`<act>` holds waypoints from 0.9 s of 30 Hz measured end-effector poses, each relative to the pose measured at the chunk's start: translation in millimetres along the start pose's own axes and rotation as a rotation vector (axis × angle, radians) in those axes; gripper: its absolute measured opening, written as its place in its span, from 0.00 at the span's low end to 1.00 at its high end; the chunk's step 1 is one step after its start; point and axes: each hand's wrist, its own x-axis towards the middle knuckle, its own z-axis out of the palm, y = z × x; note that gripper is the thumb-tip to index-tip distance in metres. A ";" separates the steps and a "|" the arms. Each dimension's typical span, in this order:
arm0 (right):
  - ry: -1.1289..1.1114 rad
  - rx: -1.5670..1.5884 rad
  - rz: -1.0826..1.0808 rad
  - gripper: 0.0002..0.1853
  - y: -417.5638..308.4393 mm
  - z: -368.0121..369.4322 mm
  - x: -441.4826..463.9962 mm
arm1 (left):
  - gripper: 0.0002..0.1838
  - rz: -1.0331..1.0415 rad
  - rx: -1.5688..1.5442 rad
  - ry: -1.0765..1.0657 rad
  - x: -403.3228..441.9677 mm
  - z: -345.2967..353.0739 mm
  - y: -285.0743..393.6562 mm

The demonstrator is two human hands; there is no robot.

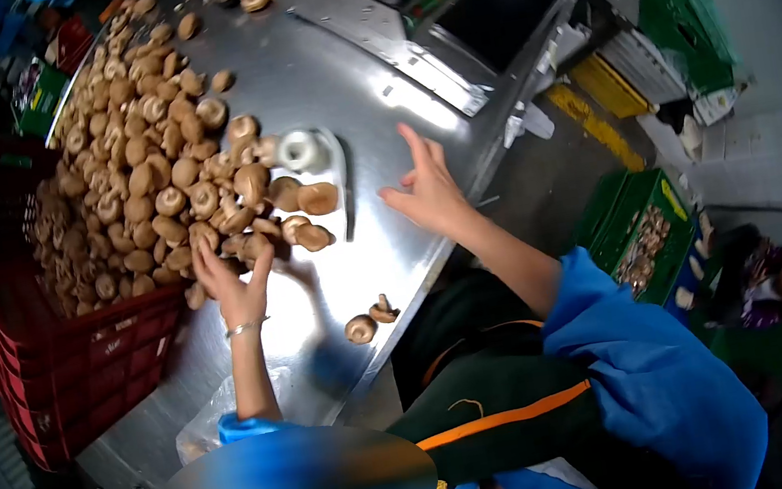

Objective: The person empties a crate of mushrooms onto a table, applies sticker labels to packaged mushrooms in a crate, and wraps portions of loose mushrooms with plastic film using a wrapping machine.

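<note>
A large heap of brown mushrooms [139, 181] spills from a red crate [85, 361] onto a steel table [287, 88]. At the heap's near edge is my left hand [234, 286], its fingers spread and touching mushrooms. My right hand [426, 191] hovers over the table to the right, fingers apart and holding nothing. Between the hands lies a white tray [335, 167] with a few mushrooms [316, 198] and a white roll [299, 151] on it. Two loose mushrooms [360, 329] rest near the table's front edge.
Behind the table's right part stands a machine with a dark panel [506, 10]. A clear plastic bag [206, 424] lies at the near left. On the floor at right, a green crate [675, 248] holds mushroom pieces, and a yellow crate [608, 85] stands farther back.
</note>
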 end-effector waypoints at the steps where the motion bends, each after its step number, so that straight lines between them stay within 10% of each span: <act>1: 0.044 -0.046 -0.087 0.36 4.8 -20.6 -16.2 | 0.44 0.132 0.161 -0.008 -5.2 -7.5 7.2; 2: 0.035 0.059 -0.033 0.31 27.7 -35.3 -30.5 | 0.39 0.274 0.315 -0.014 -9.6 -12.0 14.5; 4: 0.060 0.254 0.081 0.22 103.6 -58.3 -69.9 | 0.28 -0.166 -0.375 -0.387 -15.7 13.2 22.6; 6: 0.229 0.209 -0.101 0.10 172.5 -72.4 -127.1 | 0.18 0.154 -0.415 -0.336 -15.0 60.1 26.9; 10: 0.099 0.160 0.291 0.08 248.6 -139.8 -237.5 | 0.10 0.030 -0.115 -0.287 -10.9 96.1 93.3; 13: 0.112 -0.135 0.607 0.10 380.5 -169.7 -326.1 | 0.14 -0.226 -0.097 -0.267 20.3 109.9 103.9; 14: 0.192 -0.261 0.679 0.11 403.1 -193.0 -355.1 | 0.18 0.071 -0.073 -0.107 27.1 115.6 93.8; 17: 0.442 0.180 0.738 0.10 495.7 -247.3 -459.7 | 0.32 -0.244 0.663 -0.031 46.1 107.7 102.2; 21: 0.562 0.435 1.145 0.10 537.3 -297.8 -562.0 | 0.42 -0.182 0.386 -0.023 63.2 104.0 60.7; 27: -0.081 -0.862 0.085 0.12 513.3 -299.1 -507.9 | 0.51 -0.234 0.613 -0.088 71.2 129.4 90.4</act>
